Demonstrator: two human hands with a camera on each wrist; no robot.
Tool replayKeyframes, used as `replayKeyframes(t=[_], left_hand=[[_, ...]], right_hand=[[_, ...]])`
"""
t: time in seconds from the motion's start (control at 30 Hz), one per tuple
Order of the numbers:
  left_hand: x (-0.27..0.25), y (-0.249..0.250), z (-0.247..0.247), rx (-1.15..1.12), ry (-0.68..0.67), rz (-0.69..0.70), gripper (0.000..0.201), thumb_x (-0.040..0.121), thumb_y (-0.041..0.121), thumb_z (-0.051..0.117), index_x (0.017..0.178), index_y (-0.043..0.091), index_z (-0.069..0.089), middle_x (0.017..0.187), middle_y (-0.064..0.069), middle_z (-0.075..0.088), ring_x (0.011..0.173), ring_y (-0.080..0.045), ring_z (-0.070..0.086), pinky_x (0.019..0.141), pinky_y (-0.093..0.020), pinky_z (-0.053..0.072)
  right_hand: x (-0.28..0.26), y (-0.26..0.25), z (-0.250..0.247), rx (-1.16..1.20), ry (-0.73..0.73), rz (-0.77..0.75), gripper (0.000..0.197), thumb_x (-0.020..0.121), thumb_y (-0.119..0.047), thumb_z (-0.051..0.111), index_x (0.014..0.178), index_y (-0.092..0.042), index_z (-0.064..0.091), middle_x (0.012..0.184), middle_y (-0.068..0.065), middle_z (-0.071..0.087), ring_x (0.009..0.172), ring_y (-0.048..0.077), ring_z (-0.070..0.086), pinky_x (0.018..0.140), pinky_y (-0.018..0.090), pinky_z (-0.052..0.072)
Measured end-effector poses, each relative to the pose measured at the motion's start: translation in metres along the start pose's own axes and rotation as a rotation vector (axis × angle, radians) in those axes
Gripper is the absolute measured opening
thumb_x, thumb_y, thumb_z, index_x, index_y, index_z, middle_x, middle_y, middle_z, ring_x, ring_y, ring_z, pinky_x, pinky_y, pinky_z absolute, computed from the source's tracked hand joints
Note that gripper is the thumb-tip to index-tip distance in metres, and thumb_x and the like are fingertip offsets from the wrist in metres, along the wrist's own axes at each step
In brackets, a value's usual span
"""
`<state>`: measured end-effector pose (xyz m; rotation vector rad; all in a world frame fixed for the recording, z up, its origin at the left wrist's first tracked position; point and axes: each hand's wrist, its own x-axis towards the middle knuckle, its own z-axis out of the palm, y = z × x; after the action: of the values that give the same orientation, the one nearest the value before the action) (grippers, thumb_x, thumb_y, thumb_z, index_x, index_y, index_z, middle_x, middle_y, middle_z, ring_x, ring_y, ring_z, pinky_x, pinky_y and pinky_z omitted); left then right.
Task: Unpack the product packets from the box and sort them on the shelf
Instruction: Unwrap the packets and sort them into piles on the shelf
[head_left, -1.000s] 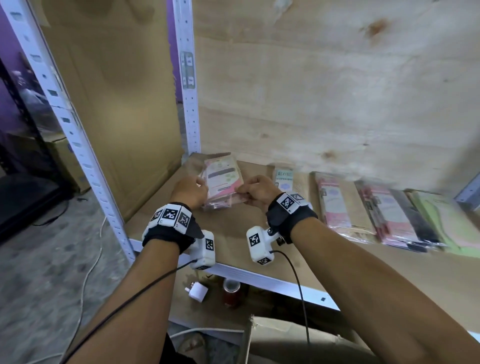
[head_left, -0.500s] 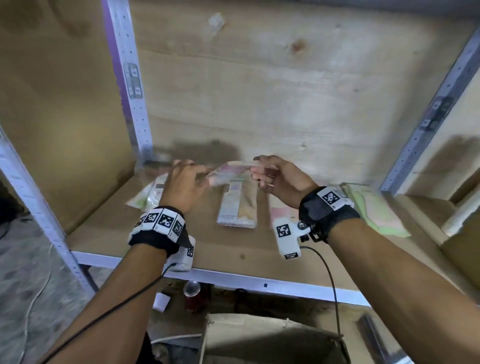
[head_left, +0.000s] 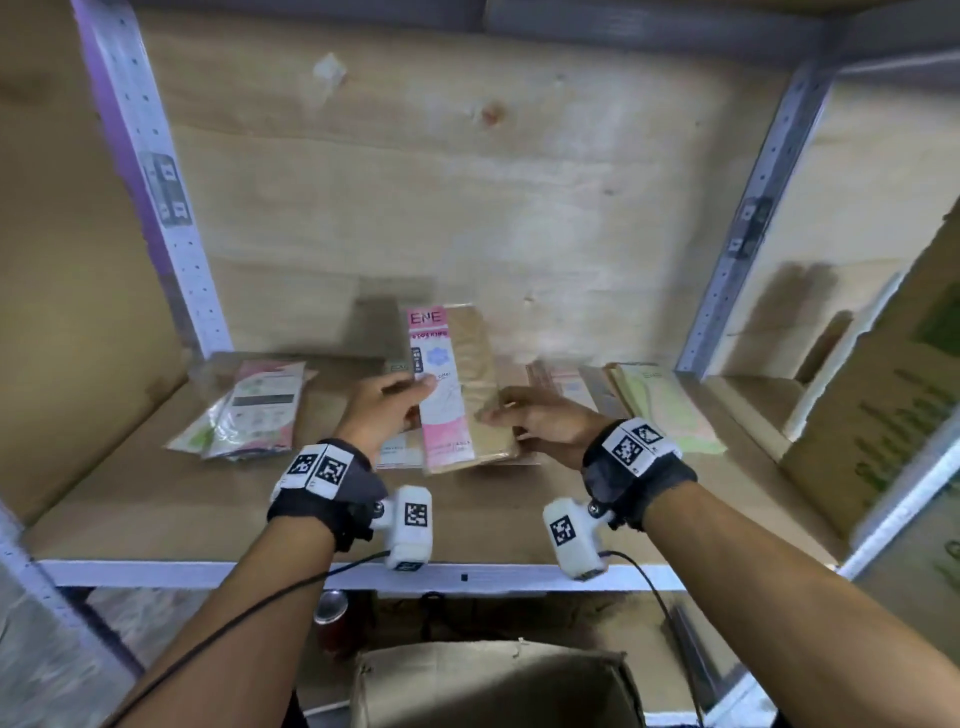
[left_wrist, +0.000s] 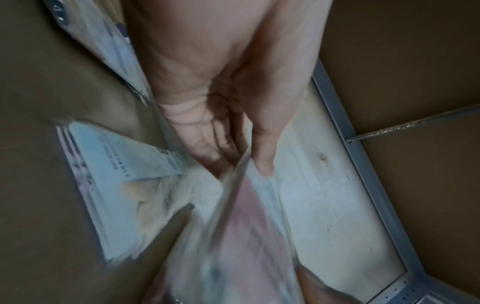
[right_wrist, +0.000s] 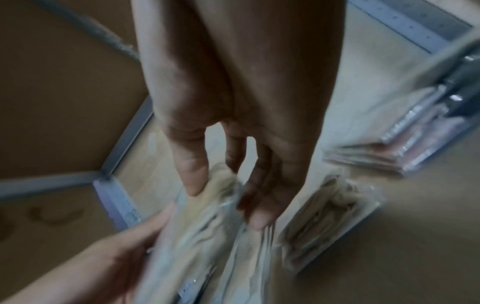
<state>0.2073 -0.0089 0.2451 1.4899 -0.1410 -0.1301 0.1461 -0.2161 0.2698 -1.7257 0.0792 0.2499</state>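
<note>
Both my hands hold a small bundle of stocking packets (head_left: 451, 387) above the middle of the shelf board (head_left: 156, 499). Its front packet is pink and tan, marked ENE, and stands tilted with its top towards the back wall. My left hand (head_left: 415, 397) pinches the bundle's left edge, thumb on the front, as the left wrist view shows (left_wrist: 245, 166). My right hand (head_left: 501, 415) pinches the right edge between thumb and fingers (right_wrist: 221, 197). The open cardboard box (head_left: 493, 680) sits below the shelf, near my body.
A pile of pink and green packets (head_left: 254, 410) lies at the shelf's left. Blue-labelled packets (left_wrist: 116, 174) lie under my hands, with more piles (head_left: 566, 384) and pale green packets (head_left: 660, 405) to the right. A printed carton (head_left: 883, 415) stands far right. A red can (head_left: 332, 618) stands below.
My hands moved right from the left pile to the shelf's middle. The bundle was turned up so its pink front faces me, and my view swung right.
</note>
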Motion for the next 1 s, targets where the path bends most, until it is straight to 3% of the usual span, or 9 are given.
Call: replayKeyframes(t=[0.13, 0.27, 0.33, 0.43, 0.53, 0.6, 0.73, 0.87, 1.0], left_hand=[[0.004, -0.002, 0.001, -0.015, 0.002, -0.021, 0.021, 0.091, 0.016, 0.071, 0.109, 0.007, 0.065, 0.103, -0.012, 0.074, 0.086, -0.018, 0.073, 0.062, -0.021, 0.059], [0.017, -0.002, -0.013, -0.115, 0.174, 0.008, 0.054, 0.085, 0.032, 0.076, 0.126, 0.003, 0.058, 0.106, -0.014, 0.074, 0.096, -0.026, 0.073, 0.085, -0.038, 0.059], [0.021, -0.003, -0.021, -0.087, 0.232, 0.045, 0.064, 0.081, 0.038, 0.079, 0.13, 0.003, 0.057, 0.111, -0.017, 0.073, 0.092, -0.027, 0.073, 0.088, -0.04, 0.057], [0.024, -0.007, -0.026, 0.041, 0.294, 0.094, 0.038, 0.078, 0.043, 0.081, 0.106, 0.018, 0.075, 0.095, -0.008, 0.078, 0.079, -0.021, 0.074, 0.081, -0.036, 0.059], [0.024, -0.01, -0.028, 0.105, 0.248, 0.094, 0.013, 0.085, 0.034, 0.077, 0.086, 0.021, 0.076, 0.092, -0.017, 0.077, 0.069, -0.022, 0.071, 0.068, -0.029, 0.057], [0.023, -0.009, -0.027, 0.143, 0.203, 0.061, 0.017, 0.091, 0.031, 0.07, 0.086, 0.015, 0.073, 0.09, -0.016, 0.074, 0.07, -0.022, 0.069, 0.059, -0.022, 0.055], [0.015, -0.006, -0.02, 0.245, 0.223, 0.022, 0.029, 0.1, 0.028, 0.053, 0.085, 0.008, 0.068, 0.068, -0.007, 0.063, 0.04, -0.002, 0.06, 0.035, -0.009, 0.038], [0.009, -0.001, -0.016, 0.354, 0.274, 0.018, 0.042, 0.101, 0.036, 0.044, 0.066, 0.015, 0.053, 0.042, 0.001, 0.058, 0.039, -0.008, 0.059, 0.031, -0.01, 0.031], [0.012, -0.006, -0.023, 0.118, 0.15, -0.168, 0.042, 0.095, 0.047, 0.059, 0.062, 0.022, 0.062, 0.048, 0.001, 0.056, 0.03, -0.01, 0.049, 0.035, -0.019, 0.032]], right_hand=[[-0.002, 0.008, -0.007, 0.094, -0.01, 0.007, 0.015, 0.091, -0.003, 0.06, 0.103, -0.011, 0.06, 0.107, 0.014, 0.063, 0.095, 0.028, 0.06, 0.072, 0.036, 0.049], [-0.01, 0.01, -0.021, -0.034, -0.065, 0.037, 0.015, 0.091, -0.012, 0.062, 0.105, -0.014, 0.068, 0.102, 0.007, 0.071, 0.087, 0.019, 0.066, 0.064, 0.026, 0.052], [-0.012, 0.013, -0.029, -0.04, -0.105, 0.065, 0.019, 0.092, -0.013, 0.062, 0.108, -0.015, 0.07, 0.106, 0.006, 0.073, 0.089, 0.017, 0.068, 0.07, 0.027, 0.055], [-0.014, 0.016, -0.039, -0.038, -0.103, 0.106, 0.021, 0.092, -0.01, 0.059, 0.107, -0.016, 0.072, 0.109, 0.007, 0.071, 0.094, 0.019, 0.066, 0.08, 0.032, 0.051], [-0.017, 0.017, -0.05, -0.094, -0.122, 0.131, 0.026, 0.093, -0.011, 0.06, 0.118, -0.01, 0.067, 0.11, 0.006, 0.071, 0.096, 0.019, 0.066, 0.081, 0.033, 0.051], [-0.019, 0.016, -0.057, -0.128, -0.117, 0.125, 0.027, 0.092, -0.012, 0.064, 0.119, -0.008, 0.065, 0.109, 0.008, 0.071, 0.096, 0.02, 0.065, 0.077, 0.029, 0.052], [-0.02, 0.013, -0.068, -0.112, -0.028, 0.081, 0.017, 0.087, -0.013, 0.073, 0.103, -0.016, 0.067, 0.102, 0.009, 0.067, 0.092, 0.022, 0.059, 0.067, 0.026, 0.046], [-0.019, 0.013, -0.075, -0.118, -0.034, 0.054, 0.029, 0.084, -0.017, 0.077, 0.111, -0.014, 0.067, 0.102, 0.008, 0.069, 0.09, 0.021, 0.061, 0.068, 0.029, 0.047], [-0.021, 0.013, -0.078, -0.111, -0.039, 0.033, 0.027, 0.086, -0.018, 0.075, 0.112, -0.018, 0.07, 0.094, 0.001, 0.069, 0.076, 0.009, 0.064, 0.061, 0.022, 0.049]])
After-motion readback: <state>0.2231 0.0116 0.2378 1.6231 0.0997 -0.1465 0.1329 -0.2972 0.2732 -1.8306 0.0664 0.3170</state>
